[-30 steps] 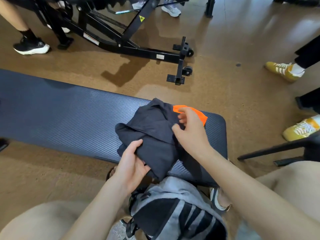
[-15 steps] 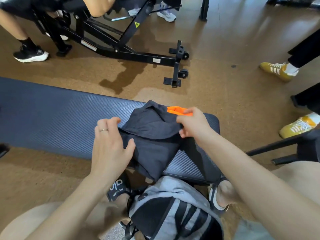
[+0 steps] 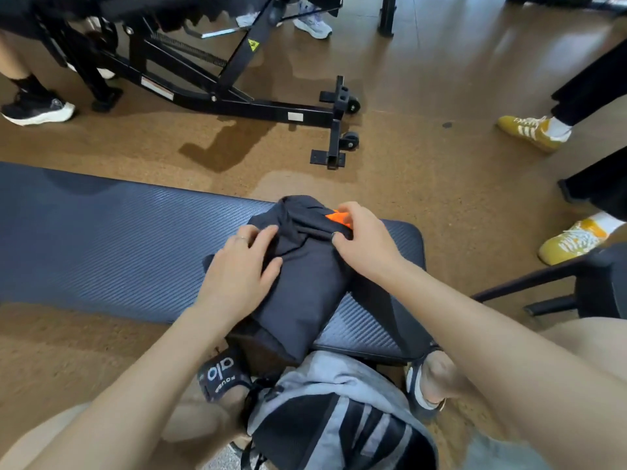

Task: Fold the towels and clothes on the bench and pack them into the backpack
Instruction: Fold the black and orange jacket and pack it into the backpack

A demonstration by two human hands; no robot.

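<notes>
Dark cloth, my garment, now lies as 1 thick bundle on the right end of the bench; its near edge hangs a little over the bench, above the backpack. Half a second ago my left hand was lifted at the left side of the cloth with the fingers bent; now it lies flat on the bundle, fingers straight and spread, and presses it down. My right hand was higher, holding the top fold up; now it is lower, at the top right corner, thumb and fingers pinching the folded edge just beside the orange patch; less of this patch shows than before. I judge that the last fold is closed and I am only flattening it; the next step should be to lift the bundle into the backpack, which stands on the floor between my feet; I cannot tell if it is open.

Count: 1 garment; 1 backpack; 1 bench in use; 0 towels that I can see; 2 hands, both on the cloth.
</notes>
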